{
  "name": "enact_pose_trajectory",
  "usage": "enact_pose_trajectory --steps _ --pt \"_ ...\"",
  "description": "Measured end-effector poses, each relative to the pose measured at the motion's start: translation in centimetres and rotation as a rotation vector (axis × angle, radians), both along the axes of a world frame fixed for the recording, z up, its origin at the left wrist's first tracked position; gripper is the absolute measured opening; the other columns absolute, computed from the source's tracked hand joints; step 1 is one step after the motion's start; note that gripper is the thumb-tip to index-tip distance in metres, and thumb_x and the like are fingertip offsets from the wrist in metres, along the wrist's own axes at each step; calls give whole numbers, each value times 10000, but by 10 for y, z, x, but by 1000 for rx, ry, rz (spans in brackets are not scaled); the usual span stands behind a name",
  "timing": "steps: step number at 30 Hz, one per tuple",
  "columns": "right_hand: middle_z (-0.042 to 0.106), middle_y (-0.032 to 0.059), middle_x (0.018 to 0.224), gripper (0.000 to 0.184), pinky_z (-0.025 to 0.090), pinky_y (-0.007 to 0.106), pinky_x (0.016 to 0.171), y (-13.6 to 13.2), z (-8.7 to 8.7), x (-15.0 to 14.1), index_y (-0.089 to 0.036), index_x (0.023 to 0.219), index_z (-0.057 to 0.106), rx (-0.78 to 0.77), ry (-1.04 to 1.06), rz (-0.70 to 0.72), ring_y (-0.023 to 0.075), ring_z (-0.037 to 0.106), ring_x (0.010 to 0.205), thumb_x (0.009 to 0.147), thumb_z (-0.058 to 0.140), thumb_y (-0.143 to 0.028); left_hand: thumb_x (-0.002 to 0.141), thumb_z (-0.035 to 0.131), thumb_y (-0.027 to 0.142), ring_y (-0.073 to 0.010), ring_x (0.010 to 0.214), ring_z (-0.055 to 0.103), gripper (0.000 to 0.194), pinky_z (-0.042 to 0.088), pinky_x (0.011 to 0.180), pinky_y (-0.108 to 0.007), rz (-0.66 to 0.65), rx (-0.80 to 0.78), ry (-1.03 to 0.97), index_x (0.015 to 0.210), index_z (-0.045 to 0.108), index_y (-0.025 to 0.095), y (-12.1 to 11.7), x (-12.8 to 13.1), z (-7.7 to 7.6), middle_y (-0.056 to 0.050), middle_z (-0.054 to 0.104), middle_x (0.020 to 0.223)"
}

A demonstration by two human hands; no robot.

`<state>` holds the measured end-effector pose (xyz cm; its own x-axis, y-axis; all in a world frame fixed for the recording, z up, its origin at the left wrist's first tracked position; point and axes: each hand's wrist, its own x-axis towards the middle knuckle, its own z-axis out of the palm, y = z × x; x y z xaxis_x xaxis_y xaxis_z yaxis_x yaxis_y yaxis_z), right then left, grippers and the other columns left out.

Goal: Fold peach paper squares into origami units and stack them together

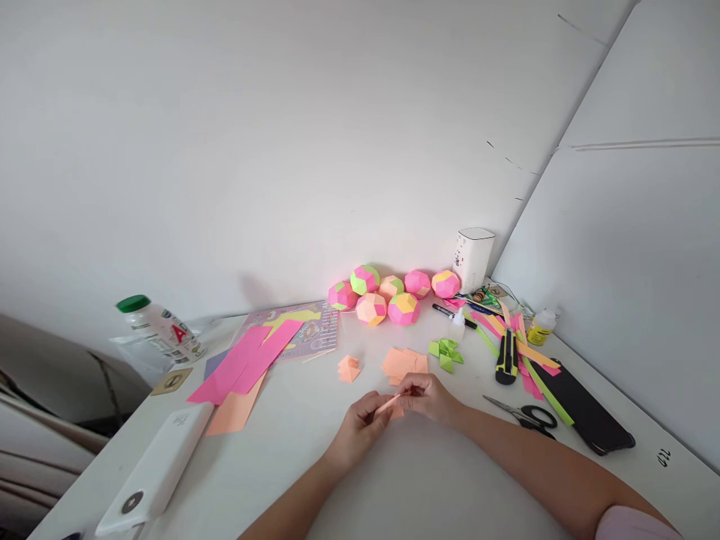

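Between my two hands is a small piece of peach paper, held low over the white table. My left hand pinches its left end. The fingers of my right hand close on its right side. Just beyond them lies a stack of peach paper squares. A small folded peach paper piece rests to the left of that stack. On its right sits a cluster of folded green paper units.
Several paper balls line the wall. Pink sheets and a white bottle are left, beside a white rectangular device. Scissors, a cutter, paper strips and a black phone-like slab are right.
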<state>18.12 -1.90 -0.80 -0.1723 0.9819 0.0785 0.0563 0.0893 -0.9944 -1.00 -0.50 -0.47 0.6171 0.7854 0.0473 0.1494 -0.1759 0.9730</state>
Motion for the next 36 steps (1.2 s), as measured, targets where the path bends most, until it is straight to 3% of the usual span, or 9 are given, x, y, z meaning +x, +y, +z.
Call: enact_pose_trajectory --steps 13,16,20,23,26,32,36 --pt "526 -12 672 170 342 226 531 -2 3 1 -152 712 667 11 -42 18 93 426 574 702 697 -319 869 481 366 -110 615 404 274 342 584 -241 7 40 43 825 680 183 -1 1 3 14 424 698" --pt "534 -6 684 192 348 227 536 -2 2 2 -151 730 665 23 -44 29 96 437 580 741 661 -343 847 518 334 -137 683 491 222 396 618 -251 4 -28 9 931 667 193 -3 2 5 -17 538 776" --pt "513 -15 616 251 344 223 514 -2 1 2 -144 742 630 35 -65 3 98 432 548 789 603 -389 800 594 308 -202 881 587 338 460 737 -299 -45 -215 -113 1122 580 204 -5 3 7 -69 628 1025" --pt "500 -18 610 257 361 225 515 -4 2 1 -151 765 576 45 -72 -18 100 446 539 833 539 -396 807 582 344 -209 856 610 311 475 727 -311 -28 -282 -152 1068 593 174 -4 2 4 -79 653 988" --pt "521 -8 677 224 379 220 514 -6 3 -2 -167 797 539 112 -98 -52 97 455 548 827 536 -389 813 571 362 -193 796 608 279 473 683 -293 -5 -250 -146 996 621 157 -1 1 2 -69 663 904" --pt "627 46 724 214 449 261 585 -7 4 -7 -160 828 644 333 -219 -17 150 565 655 793 590 -364 798 595 349 -203 846 608 234 463 736 -302 11 -160 -103 920 651 157 -1 2 3 -68 672 911" --pt "670 56 711 244 476 280 585 -7 3 -8 -159 858 690 281 -210 -14 160 597 626 810 576 -369 774 626 359 -208 868 617 275 473 763 -318 37 -211 -142 966 616 163 -2 4 3 -70 684 897"
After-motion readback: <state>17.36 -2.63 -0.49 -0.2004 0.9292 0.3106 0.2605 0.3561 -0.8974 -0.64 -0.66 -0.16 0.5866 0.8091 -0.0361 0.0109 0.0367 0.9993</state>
